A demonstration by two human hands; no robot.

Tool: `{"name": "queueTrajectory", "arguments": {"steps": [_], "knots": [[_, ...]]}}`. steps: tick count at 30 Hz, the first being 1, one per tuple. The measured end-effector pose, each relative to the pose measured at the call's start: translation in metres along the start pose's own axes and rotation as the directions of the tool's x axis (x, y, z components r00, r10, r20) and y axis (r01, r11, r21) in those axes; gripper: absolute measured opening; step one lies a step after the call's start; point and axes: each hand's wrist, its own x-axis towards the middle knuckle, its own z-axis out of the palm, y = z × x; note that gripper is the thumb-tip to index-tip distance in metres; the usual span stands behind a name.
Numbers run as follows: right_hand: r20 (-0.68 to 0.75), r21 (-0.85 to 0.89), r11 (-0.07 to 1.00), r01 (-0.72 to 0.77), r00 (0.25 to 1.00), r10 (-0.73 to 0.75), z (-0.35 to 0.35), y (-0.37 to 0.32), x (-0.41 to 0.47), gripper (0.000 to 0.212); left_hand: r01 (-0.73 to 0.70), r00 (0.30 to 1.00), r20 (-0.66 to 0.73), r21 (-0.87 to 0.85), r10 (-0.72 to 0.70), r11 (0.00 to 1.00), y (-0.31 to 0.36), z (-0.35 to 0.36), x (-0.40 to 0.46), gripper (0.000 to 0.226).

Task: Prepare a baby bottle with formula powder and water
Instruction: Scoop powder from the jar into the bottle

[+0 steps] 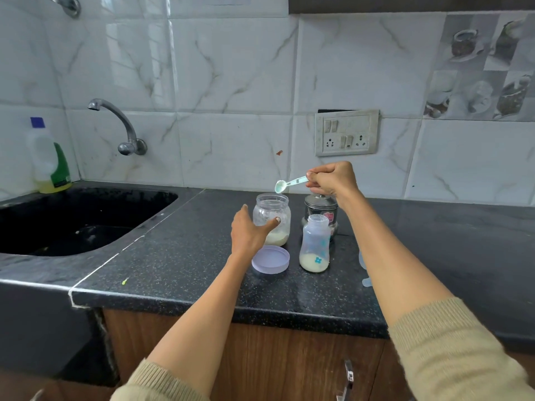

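1. My right hand [333, 180]: raised above the counter, fingers curled, pinching the handle end of a pale green scoop [289, 183]. The scoop's bowl points left and hangs just above the open mouth of the jar. Whether powder sits in the bowl, I cannot tell.

2. My left hand [250, 231]: fingers relaxed and spread, thumb against the side of the jar, the other fingers going round its left side. It holds nothing closed; it steadies the glass.

3. Jar [272, 219]: clear, lid off, upright on the black speckled counter [179, 256], with a low layer of cream powder at the bottom.

4. Lid [270, 259]: round, lilac, lying flat on the counter just in front of the jar and beside my left wrist.

5. Baby bottle [315, 244]: clear with blue-green marks, uncapped, upright, just right of the lid and jar. A shallow layer of cream powder lies in its base.

6. Steel tin [321, 209]: lidded, directly behind the bottle and under my right hand.

7. Pale blue part [367, 282]: mostly hidden behind my right forearm; I cannot tell what it is.

8. Sink [86, 218]: dark, to the left, with a tap [118, 125] on the tiled wall and a soap bottle [49, 160] at the corner.

9. Switch plate [347, 133]: on the wall above my right hand.
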Motion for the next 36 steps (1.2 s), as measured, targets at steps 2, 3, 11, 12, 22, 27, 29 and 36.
{"name": "queueTrajectory", "arguments": {"steps": [2, 3, 11, 12, 22, 27, 29, 36], "knots": [[0.004, 0.009, 1.000, -0.029, 1.000, 0.029, 0.009, 0.002, 0.007, 0.007, 0.005, 1.000, 0.011, -0.005, -0.005, 1.000, -0.002, 0.002, 0.005, 0.101], [0.010, 0.010, 0.999, -0.042, 0.999, 0.042, 0.013, 0.003, 0.010, 0.008, 0.006, 1.000, 0.017, -0.010, -0.005, 1.000, -0.002, 0.003, 0.008, 0.102], [0.065, -0.097, 0.988, -0.119, 0.990, 0.126, 0.042, 0.015, 0.021, 0.021, -0.065, 0.998, 0.009, -0.012, 0.065, 0.998, -0.010, 0.009, 0.020, 0.076], [0.072, -0.112, 0.986, -0.124, 0.989, 0.132, 0.045, 0.016, 0.020, 0.022, -0.082, 0.997, 0.002, -0.014, 0.082, 0.997, -0.010, 0.009, 0.020, 0.068], [0.043, -0.463, 0.884, -0.063, 0.995, 0.093, 0.058, 0.022, 0.021, 0.027, -0.108, 0.994, 0.001, -0.022, 0.108, 0.994, -0.011, 0.008, 0.017, 0.058], [0.076, -0.530, 0.848, 0.006, 0.996, 0.041, 0.065, 0.024, 0.019, 0.027, -0.088, 0.996, 0.004, -0.024, 0.088, 0.996, -0.008, 0.007, 0.014, 0.065], [0.085, -0.550, 0.835, 0.020, 0.996, 0.033, 0.065, 0.024, 0.019, 0.022, -0.090, 0.996, 0.004, -0.014, 0.090, 0.996, -0.008, 0.007, 0.014, 0.064], [0.135, -0.589, 0.804, 0.075, 0.991, 0.006, 0.064, 0.024, 0.014, 0.007, -0.080, 0.997, 0.017, -0.017, 0.080, 0.997, -0.006, 0.006, 0.012, 0.060]]}}
